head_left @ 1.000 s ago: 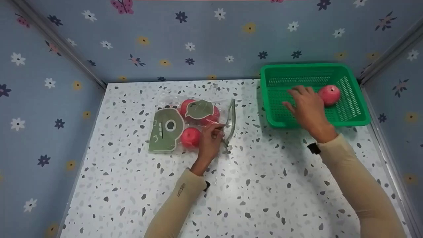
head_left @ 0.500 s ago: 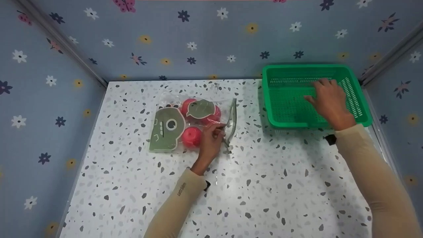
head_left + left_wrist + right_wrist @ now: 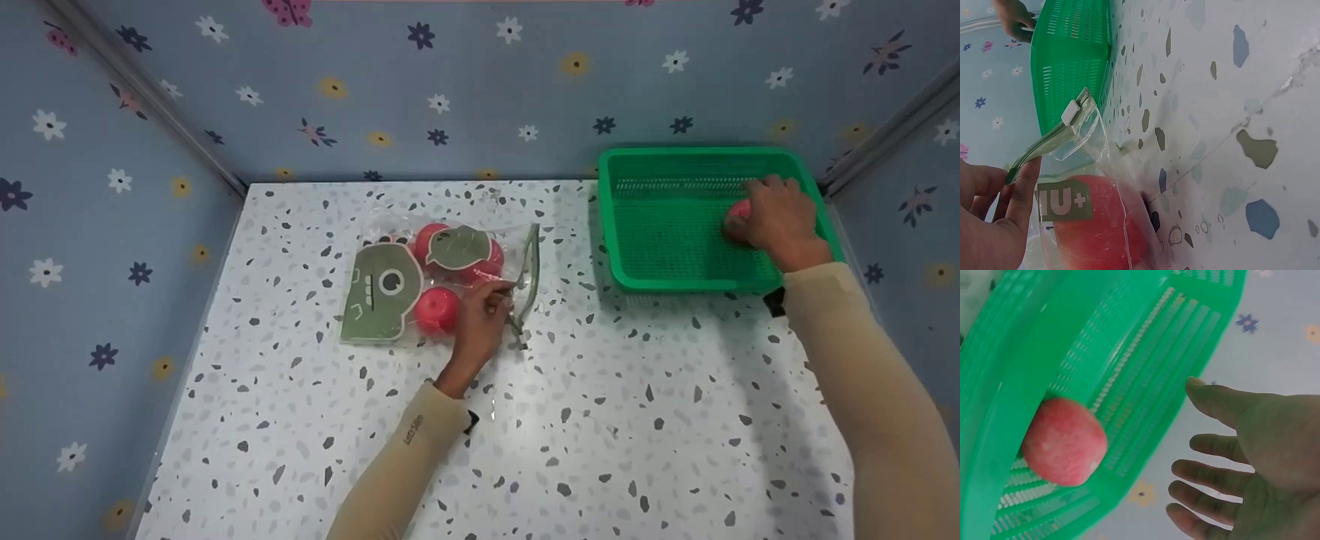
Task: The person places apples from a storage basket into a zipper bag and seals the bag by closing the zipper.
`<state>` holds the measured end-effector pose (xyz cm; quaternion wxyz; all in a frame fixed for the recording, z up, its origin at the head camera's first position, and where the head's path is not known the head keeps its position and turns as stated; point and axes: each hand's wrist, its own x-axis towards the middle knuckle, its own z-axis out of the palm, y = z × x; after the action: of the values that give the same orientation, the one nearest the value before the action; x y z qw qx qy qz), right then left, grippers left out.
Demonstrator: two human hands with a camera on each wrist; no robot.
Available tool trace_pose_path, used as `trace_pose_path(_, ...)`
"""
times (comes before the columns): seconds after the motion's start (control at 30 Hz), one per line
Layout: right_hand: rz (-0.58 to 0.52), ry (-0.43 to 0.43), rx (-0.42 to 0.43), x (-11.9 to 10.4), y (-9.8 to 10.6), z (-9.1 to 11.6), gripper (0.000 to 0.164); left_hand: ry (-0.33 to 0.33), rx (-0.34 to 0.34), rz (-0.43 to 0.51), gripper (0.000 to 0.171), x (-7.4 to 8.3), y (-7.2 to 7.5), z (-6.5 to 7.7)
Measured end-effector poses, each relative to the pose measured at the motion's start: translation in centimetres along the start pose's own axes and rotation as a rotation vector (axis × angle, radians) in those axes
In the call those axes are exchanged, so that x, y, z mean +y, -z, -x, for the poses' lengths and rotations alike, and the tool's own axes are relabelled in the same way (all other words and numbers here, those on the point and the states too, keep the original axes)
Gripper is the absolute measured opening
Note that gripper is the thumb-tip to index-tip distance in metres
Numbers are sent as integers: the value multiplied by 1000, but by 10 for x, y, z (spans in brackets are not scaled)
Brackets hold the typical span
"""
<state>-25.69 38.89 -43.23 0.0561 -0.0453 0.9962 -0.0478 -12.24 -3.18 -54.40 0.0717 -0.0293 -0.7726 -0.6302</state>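
A clear zip bag (image 3: 381, 292) with a green dinosaur print lies flat on the table, several red apples (image 3: 436, 310) inside. My left hand (image 3: 480, 319) pinches the bag's green zip edge between thumb and fingers; the left wrist view shows a white slider (image 3: 1071, 113) farther along that edge. On the right, my right hand (image 3: 785, 221) reaches into a green basket (image 3: 701, 285), over a red apple (image 3: 738, 209) that it partly covers in the head view. In the right wrist view its fingers are spread and straight, apart from the apple (image 3: 1064, 441).
The speckled white table (image 3: 570, 457) meets a flowered blue wall (image 3: 480, 67) at the back, with side walls left and right. The basket stands in the back right corner, close to the wall. A stretch of tabletop separates bag and basket.
My right hand has moved rightward inside the basket, passing over the apple to its right side, where part of the apple shows again. The left hand and bag have stayed put.
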Motion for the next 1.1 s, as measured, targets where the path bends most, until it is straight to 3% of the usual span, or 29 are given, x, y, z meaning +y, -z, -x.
trace_pose_path(0.23, 3, -43, -108, 18, -3, -11, 67, -9, 5, -13, 24, 0, 0, 1)
trace_pose_path(0.5, -2, -65, -170, 32, -7, -19, 64, -17, -3, 2, 24, -2, 0, 1)
trace_pose_path(0.67, 26, -60, -205, 40, -9, -23, 61, -6, -6, -38, 25, -2, 0, 1)
trace_pose_path(0.9, -51, -103, -311, 45, -11, -26, 70, 16, -10, -43, 26, -2, 0, 1)
trace_pose_path(1.1, -65, -104, -320, 46, -15, -29, 66, 19, -14, -15, 25, -1, 0, 2)
